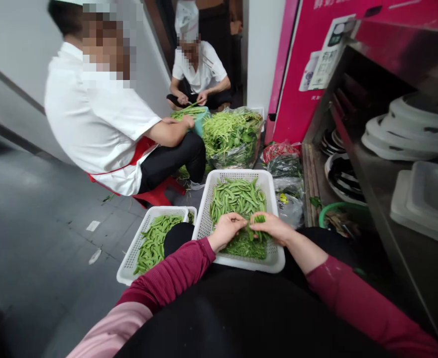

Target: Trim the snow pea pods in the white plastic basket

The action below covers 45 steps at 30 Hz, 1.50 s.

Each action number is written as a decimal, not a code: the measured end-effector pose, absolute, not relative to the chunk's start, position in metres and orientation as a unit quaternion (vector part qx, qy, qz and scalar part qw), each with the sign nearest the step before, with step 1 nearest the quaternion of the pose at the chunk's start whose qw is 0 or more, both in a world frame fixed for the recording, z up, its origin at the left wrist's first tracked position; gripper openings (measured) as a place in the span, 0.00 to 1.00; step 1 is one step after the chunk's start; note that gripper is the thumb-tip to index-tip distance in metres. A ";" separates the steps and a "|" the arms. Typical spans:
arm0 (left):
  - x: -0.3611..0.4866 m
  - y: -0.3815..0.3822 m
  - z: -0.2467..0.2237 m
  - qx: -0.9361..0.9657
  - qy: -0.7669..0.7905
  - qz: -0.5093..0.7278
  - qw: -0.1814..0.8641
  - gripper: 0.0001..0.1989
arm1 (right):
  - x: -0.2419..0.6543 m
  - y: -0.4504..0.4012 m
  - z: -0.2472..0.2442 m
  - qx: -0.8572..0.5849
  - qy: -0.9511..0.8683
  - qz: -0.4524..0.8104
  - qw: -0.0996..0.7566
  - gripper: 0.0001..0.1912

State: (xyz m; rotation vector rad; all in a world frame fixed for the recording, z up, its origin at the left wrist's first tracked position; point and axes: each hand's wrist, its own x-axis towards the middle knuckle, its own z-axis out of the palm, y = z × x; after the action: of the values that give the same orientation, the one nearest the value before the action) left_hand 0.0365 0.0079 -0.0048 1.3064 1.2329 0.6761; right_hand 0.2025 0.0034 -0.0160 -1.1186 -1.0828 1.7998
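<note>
Head view: above the white basket, the left hand has fingers pinched on green pods that the right hand's fingers grip; loose pods lie toward twelve o'clock, trimmings toward six.

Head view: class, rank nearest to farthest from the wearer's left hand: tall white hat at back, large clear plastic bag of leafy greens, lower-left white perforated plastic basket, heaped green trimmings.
1. Green trimmings, just below
2. Lower-left basket, leftward
3. Large bag, ahead
4. Tall white hat, farthest back
</note>
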 end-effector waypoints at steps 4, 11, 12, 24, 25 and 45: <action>0.024 -0.015 -0.017 0.466 0.530 0.326 0.629 0.12 | 0.181 -0.013 -0.020 -0.472 -0.481 0.652 0.348 0.12; 0.019 -0.021 -0.032 0.457 0.439 0.290 0.718 0.22 | 0.174 -0.016 -0.020 -0.521 -0.390 0.624 0.433 0.15; 0.019 -0.018 -0.031 0.466 0.422 0.286 0.723 0.22 | 0.171 -0.017 -0.019 -0.518 -0.374 0.626 0.446 0.15; 0.016 -0.018 -0.038 0.598 0.492 0.320 0.545 0.17 | 0.173 -0.023 -0.016 -0.518 -0.149 0.659 0.525 0.14; 0.018 -0.015 -0.037 0.620 0.477 0.324 0.532 0.21 | 0.171 -0.024 -0.015 -0.514 -0.159 0.663 0.521 0.13; -0.016 -0.049 -0.033 0.921 0.291 0.161 0.203 0.07 | 0.039 0.029 0.046 -0.499 -0.335 0.781 0.170 0.13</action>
State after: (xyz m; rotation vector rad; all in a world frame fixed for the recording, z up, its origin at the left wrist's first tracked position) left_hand -0.0161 -0.0486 -0.0327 2.5693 0.8129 0.4489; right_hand 0.0387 0.0293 0.0456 -1.4188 -0.9510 2.2186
